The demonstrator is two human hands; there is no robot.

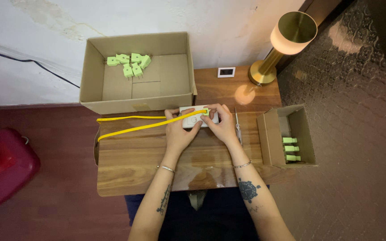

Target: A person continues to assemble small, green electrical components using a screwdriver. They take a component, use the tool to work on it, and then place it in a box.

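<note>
My left hand and my right hand both rest on a small white device lying on the wooden table. The right fingers pinch a light green plug at the device's top edge. A yellow cable runs from that plug leftward across the table and loops back. A thin screwdriver lies just right of my right hand.
A large open cardboard box at the back left holds several green plugs. A small cardboard box at the right holds three more green plugs. A brass lamp, a white wall socket and a red container surround the table.
</note>
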